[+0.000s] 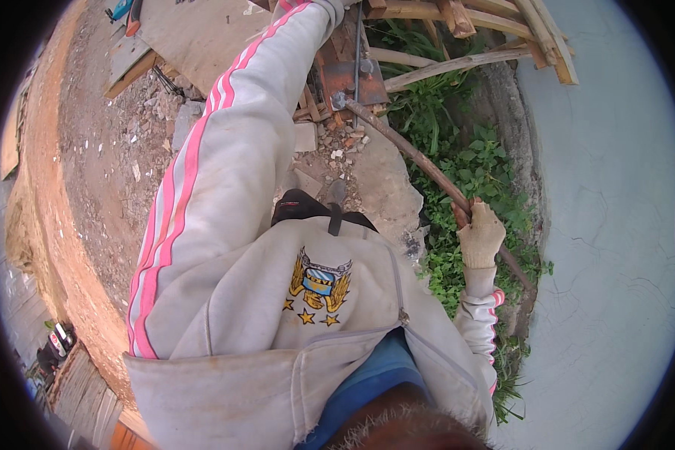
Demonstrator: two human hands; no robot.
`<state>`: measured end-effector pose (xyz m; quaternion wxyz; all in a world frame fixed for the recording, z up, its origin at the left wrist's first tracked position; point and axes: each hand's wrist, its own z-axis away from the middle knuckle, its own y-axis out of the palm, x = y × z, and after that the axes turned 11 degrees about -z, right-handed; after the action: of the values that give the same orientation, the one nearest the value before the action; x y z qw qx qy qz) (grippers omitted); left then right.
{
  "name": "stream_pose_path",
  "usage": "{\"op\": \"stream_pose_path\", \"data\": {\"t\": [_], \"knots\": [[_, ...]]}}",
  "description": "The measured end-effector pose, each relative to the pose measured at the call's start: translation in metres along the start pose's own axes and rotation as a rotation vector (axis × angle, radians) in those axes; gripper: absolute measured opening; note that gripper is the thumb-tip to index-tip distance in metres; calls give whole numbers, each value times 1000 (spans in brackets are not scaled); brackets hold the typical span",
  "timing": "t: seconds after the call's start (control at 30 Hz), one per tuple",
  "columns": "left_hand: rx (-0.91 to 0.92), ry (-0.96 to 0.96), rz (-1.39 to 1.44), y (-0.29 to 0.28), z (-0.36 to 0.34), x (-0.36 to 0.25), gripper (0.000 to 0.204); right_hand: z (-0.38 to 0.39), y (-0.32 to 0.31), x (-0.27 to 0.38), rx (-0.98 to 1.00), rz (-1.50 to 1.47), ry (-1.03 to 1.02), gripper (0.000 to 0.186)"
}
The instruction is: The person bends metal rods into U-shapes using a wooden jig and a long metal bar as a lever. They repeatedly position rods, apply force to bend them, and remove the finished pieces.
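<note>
My right hand (481, 234), in a pale work glove, is closed around a long rusty metal bar (409, 148). The bar slants from a rusty metal fixture (350, 76) at the top middle down past my hand to the right. My left arm, in a grey sleeve with pink stripes, reaches straight up the frame toward that fixture. My left hand (330, 7) sits at the top edge, mostly cut off, so its grip cannot be made out. A thin steel rod (358, 52) stands over the fixture.
Green weeds (457, 161) grow under the bar, beside a pale plastered wall (615, 225) on the right. Rough wooden poles (472, 30) cross the top right. Rubble and red dirt (105, 150) lie to the left, with a flat board (195, 37) and tools (126, 13) beyond.
</note>
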<state>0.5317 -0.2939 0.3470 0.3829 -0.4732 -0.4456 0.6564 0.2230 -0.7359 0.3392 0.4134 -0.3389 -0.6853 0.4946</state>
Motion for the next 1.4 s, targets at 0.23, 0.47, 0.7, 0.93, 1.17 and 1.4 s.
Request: {"op": "stream_pose_path", "data": {"t": [0.23,0.47,0.7,0.93,1.17,1.4], "knots": [[-319,96,-140,40,-33,18,34,4,3,0,-46,-138,26,29],[-137,-2,5,10,-1,3,34,-1,-2,1,-11,-46,9,28],[-77,-6,30,6,-3,6,30,14,8,-4,-69,-109,-1,30],[-53,140,101,-3,9,10,25,4,-5,3,24,32,37,30],[-58,108,18,-1,9,-1,29,19,5,7,-33,-29,88,34],[-89,29,19,-7,14,8,32,31,-62,-7,242,-49,249,55]]}}
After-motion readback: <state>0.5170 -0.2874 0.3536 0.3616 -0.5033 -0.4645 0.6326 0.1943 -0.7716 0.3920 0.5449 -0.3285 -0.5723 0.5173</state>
